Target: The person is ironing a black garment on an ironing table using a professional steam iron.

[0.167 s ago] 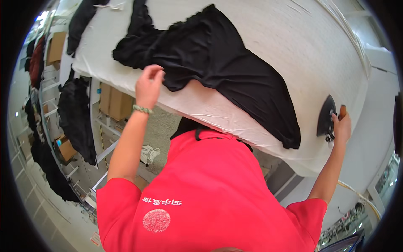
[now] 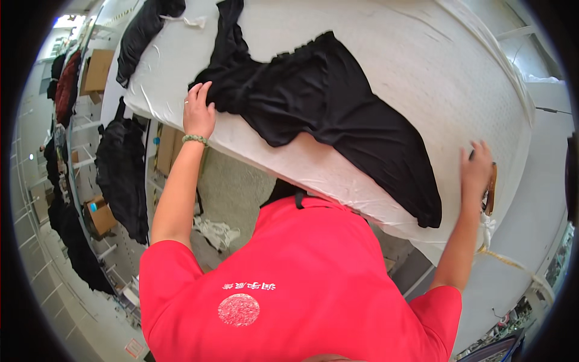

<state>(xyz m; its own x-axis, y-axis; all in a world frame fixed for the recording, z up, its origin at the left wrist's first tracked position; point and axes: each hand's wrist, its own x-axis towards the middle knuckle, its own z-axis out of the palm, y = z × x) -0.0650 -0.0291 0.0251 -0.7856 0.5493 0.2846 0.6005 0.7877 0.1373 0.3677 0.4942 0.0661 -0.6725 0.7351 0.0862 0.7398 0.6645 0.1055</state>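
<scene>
A black garment point(image 2: 301, 96) lies spread with folds across a white cloth-covered table point(image 2: 416, 66). At its left end, my left hand point(image 2: 199, 114) is at the cloth's near edge, fingers stretched out and slightly apart, a green bracelet at the wrist. On the right, my right hand point(image 2: 476, 172) is over the table with fingers spread and nothing in them. Close behind that hand is the iron, mostly hidden by it; its brown handle point(image 2: 491, 190) shows along the hand's right side.
Another dark garment point(image 2: 142, 39) lies at the table's far left corner. Left of the table, black garments point(image 2: 120, 172) hang by a rack, near cardboard boxes point(image 2: 99, 69). A yellowish hose point(image 2: 503, 259) runs off the right end. A white bundle point(image 2: 217, 232) lies on the floor.
My right hand has let go of the iron's handle, its fingers now spread. My left hand has moved left to the garment's left end. The view has shifted slightly.
</scene>
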